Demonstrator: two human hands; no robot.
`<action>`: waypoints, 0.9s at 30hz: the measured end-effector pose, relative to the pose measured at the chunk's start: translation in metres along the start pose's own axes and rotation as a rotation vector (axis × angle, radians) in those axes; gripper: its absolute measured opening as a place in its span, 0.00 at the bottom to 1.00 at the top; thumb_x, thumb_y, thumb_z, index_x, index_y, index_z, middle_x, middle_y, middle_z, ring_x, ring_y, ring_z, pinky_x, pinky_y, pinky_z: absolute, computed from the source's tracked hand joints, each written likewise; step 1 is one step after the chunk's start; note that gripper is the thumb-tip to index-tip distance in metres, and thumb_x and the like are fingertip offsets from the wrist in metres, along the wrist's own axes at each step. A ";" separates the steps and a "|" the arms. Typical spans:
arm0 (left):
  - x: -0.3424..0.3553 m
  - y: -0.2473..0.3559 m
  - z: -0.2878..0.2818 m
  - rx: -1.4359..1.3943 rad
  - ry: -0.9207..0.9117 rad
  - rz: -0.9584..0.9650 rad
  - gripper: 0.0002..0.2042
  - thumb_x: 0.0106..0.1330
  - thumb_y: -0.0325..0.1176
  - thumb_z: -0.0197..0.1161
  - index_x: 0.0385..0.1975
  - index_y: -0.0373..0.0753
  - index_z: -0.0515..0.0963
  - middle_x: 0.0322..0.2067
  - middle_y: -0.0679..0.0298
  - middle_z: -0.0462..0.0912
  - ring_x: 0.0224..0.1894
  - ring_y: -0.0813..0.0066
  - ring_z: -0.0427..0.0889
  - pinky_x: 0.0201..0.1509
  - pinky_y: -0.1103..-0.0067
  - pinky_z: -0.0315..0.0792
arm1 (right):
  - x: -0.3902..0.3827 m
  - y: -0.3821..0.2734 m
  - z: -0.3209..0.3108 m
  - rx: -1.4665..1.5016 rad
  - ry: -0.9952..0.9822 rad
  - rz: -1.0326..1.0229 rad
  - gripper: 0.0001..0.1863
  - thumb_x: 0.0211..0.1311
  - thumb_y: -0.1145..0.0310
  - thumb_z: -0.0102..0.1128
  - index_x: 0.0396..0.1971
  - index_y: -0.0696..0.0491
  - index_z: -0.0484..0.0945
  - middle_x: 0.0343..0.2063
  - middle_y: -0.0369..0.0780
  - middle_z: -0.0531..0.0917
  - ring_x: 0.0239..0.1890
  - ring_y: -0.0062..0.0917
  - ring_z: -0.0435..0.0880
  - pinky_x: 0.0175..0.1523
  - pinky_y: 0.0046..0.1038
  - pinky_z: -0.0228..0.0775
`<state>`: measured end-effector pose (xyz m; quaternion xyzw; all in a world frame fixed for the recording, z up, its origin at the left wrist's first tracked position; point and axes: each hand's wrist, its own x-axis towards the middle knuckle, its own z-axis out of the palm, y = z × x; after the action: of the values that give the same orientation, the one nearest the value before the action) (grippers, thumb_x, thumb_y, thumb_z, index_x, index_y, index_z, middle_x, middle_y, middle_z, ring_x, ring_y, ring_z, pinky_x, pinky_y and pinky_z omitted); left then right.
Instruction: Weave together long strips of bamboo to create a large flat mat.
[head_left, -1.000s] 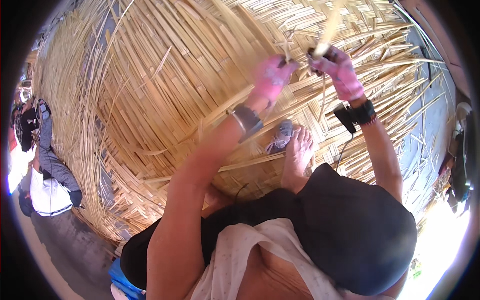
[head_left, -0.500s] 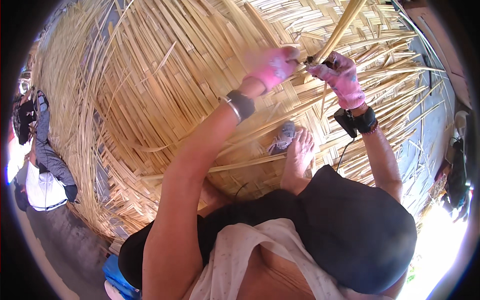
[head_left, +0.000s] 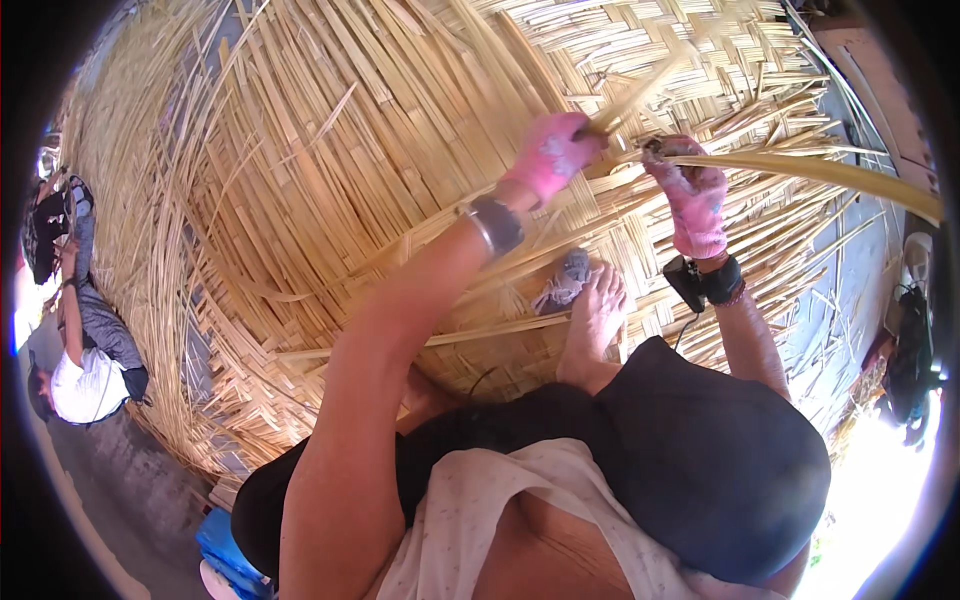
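Note:
My left hand, in a pink work glove, is closed on the end of a pale bamboo strip that runs up and to the right, smeared by motion. Close beside it, my right hand, also in a pink glove with dark stains, grips another long bamboo strip that reaches out to the far right. Something small and dark shows at the right fingertips; I cannot make it out. Beneath both hands spreads a large woven bamboo mat, with long loose strips on its left and right sides.
A grey bundle of cloth lies on the mat by my bare foot. Another person in a white top sits at the far left edge. A blue object is at the lower left, and grey floor shows at the right.
The strip in my right hand has swung from pointing up to pointing right. A second, blurred strip now extends from my left hand. Both hands have shifted slightly downward.

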<state>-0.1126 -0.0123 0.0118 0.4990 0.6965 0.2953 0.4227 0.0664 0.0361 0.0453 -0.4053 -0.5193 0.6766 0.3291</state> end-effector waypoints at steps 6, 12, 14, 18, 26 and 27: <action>0.010 0.005 -0.008 0.027 -0.243 -0.118 0.13 0.54 0.38 0.60 0.34 0.37 0.77 0.20 0.61 0.78 0.21 0.72 0.75 0.26 0.79 0.69 | 0.001 0.003 -0.001 0.113 0.163 -0.037 0.10 0.53 0.75 0.58 0.35 0.61 0.73 0.31 0.39 0.78 0.34 0.20 0.76 0.43 0.21 0.69; 0.021 0.015 0.015 0.413 -0.220 0.031 0.12 0.53 0.42 0.55 0.30 0.43 0.78 0.28 0.55 0.79 0.30 0.56 0.78 0.36 0.70 0.72 | -0.011 -0.002 0.004 0.022 0.126 -0.071 0.08 0.54 0.75 0.56 0.33 0.61 0.73 0.30 0.38 0.78 0.33 0.19 0.77 0.42 0.21 0.70; 0.020 0.014 0.017 0.425 -0.205 0.061 0.11 0.53 0.41 0.55 0.31 0.45 0.79 0.27 0.56 0.79 0.31 0.56 0.78 0.36 0.69 0.72 | -0.012 -0.002 0.003 0.034 0.137 -0.054 0.08 0.55 0.75 0.55 0.34 0.61 0.73 0.30 0.38 0.78 0.35 0.20 0.77 0.43 0.21 0.69; 0.015 0.010 0.014 0.291 -0.216 0.019 0.12 0.53 0.41 0.56 0.31 0.42 0.78 0.26 0.55 0.79 0.29 0.57 0.78 0.34 0.69 0.71 | -0.010 0.002 0.001 0.039 0.099 -0.084 0.09 0.55 0.73 0.55 0.35 0.62 0.72 0.31 0.39 0.78 0.37 0.21 0.77 0.45 0.21 0.69; -0.034 -0.017 0.026 -0.647 0.114 0.149 0.07 0.57 0.27 0.58 0.34 0.34 0.75 0.28 0.63 0.77 0.33 0.78 0.75 0.39 0.82 0.69 | 0.036 0.007 -0.010 0.091 0.041 0.128 0.18 0.53 0.65 0.59 0.42 0.60 0.73 0.31 0.38 0.80 0.33 0.20 0.78 0.35 0.19 0.68; -0.040 -0.021 0.027 -0.740 0.096 0.185 0.06 0.56 0.23 0.57 0.33 0.35 0.74 0.34 0.63 0.77 0.38 0.80 0.74 0.45 0.83 0.69 | 0.052 0.006 -0.010 -0.122 -0.010 0.226 0.18 0.52 0.64 0.60 0.41 0.59 0.75 0.29 0.36 0.79 0.30 0.18 0.77 0.33 0.19 0.67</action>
<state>-0.0926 -0.0568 -0.0063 0.3591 0.5139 0.5866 0.5127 0.0515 0.0841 0.0278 -0.4771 -0.5120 0.6786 0.2230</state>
